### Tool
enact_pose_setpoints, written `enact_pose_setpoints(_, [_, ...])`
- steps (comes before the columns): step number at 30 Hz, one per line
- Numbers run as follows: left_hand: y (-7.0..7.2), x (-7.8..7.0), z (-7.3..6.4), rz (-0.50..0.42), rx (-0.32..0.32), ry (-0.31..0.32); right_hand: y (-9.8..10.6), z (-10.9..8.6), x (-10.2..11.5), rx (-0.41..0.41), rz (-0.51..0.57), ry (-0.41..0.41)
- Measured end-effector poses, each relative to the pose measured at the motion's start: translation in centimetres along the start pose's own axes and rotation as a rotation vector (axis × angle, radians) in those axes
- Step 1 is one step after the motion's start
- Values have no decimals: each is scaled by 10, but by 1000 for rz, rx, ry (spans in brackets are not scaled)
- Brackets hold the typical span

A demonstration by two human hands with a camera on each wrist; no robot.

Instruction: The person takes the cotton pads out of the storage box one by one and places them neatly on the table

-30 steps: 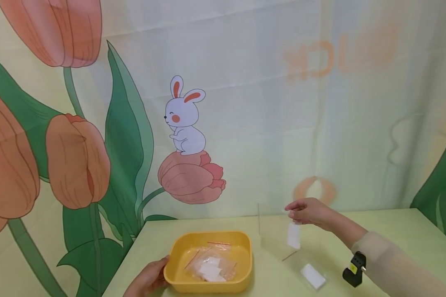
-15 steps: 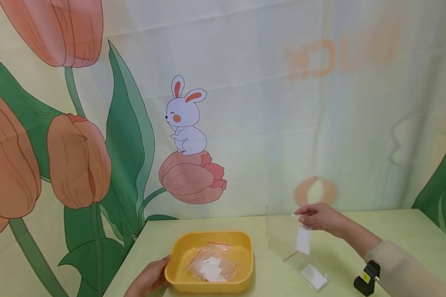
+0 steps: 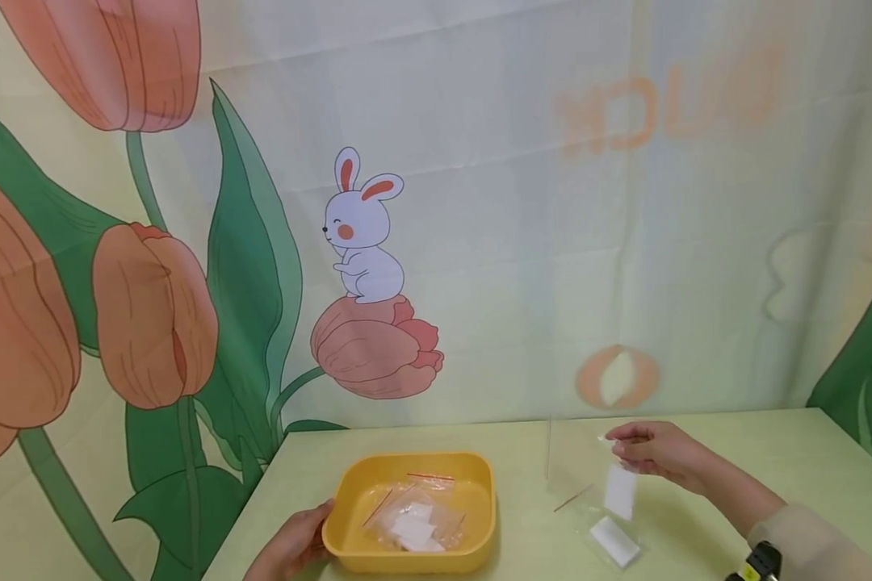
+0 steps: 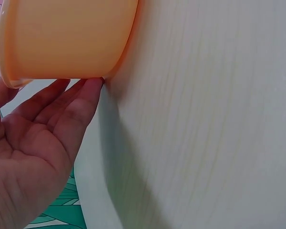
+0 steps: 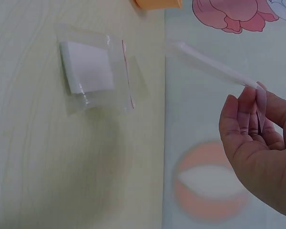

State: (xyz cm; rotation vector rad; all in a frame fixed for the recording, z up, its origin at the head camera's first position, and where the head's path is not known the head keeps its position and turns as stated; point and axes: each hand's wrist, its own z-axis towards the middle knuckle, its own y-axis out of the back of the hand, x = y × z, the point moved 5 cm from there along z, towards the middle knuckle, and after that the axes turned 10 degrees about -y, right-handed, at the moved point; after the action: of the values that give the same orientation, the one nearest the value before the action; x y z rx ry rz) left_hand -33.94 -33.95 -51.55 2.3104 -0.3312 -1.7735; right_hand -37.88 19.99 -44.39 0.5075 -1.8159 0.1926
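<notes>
Two grips in head view. With left hand (image 3: 294, 542) at seven o'clock, holds yellow tray (image 3: 407, 562) by its left wall, with bagged white pieces (image 3: 416, 531) heaped inside. With right hand (image 3: 664, 457) at four o'clock, pinches bagged white piece (image 3: 620, 494) between thumb and fingertips, lifted off pale green table (image 3: 526, 524), near bagged white block (image 3: 614, 542) at five o'clock. Left wrist view: holds yellow tray at eleven o'clock, with fingers against wall, thumb near rim. Right wrist view: pinches bagged white piece at two o'clock, with bagged white block on table at ten o'clock.
</notes>
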Motion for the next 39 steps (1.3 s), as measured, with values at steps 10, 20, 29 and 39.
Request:
enact_pose_setpoints(10, [-1,0,-2,-1,0,-2,11,-12,-37,22,88,2])
enact_pose_setpoints(20, [-2,-1,-2,-12,-8,0,22,-20,-72,-16,95,-55])
enact_pose_setpoints(29, [-3,-2,1,-14,1,-1,31,-23,-92,-169,2,-154])
enact_pose_setpoints(39, [-3,-1,2,-27,-1,3,36,-25,-110,-257,48,-216])
